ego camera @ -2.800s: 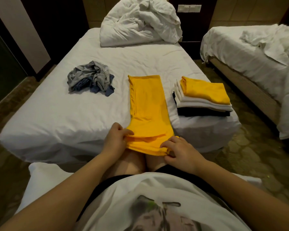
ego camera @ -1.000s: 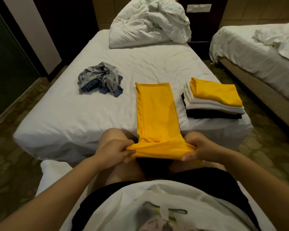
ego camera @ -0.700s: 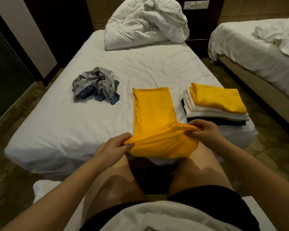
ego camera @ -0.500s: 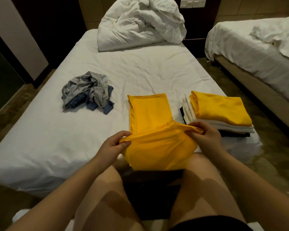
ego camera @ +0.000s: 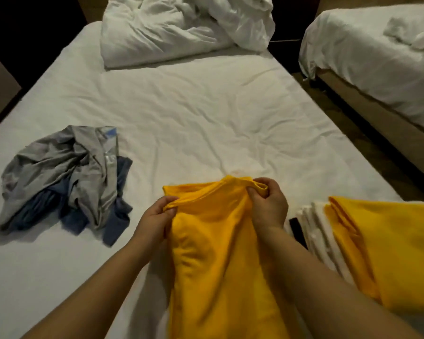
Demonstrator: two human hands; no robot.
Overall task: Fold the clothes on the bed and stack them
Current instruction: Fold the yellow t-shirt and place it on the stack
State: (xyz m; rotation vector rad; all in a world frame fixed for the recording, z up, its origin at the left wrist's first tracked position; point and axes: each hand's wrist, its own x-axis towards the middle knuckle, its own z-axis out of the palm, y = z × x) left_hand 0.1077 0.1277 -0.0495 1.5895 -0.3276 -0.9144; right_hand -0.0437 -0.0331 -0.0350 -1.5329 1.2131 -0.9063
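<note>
1. Pinching raised edge of long yellow cotton garment (ego camera: 220, 265) with left hand (ego camera: 154, 216) and right hand (ego camera: 269, 204), fingers clamped on cloth at each corner, above white-sheeted bed (ego camera: 181, 118).
2. Trailing from fingers back toward body, long axis running near-to-far along bed.
3. Judging next move as lowering edge straight ahead; noting folded stack of white, black and yellow clothes (ego camera: 402, 241) just beside right hand, farther from left.

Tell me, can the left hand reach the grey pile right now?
Probably yes, once it lets go: the left hand pinches the yellow garment, but only bare sheet lies between it and the grey pile on its left.
</note>
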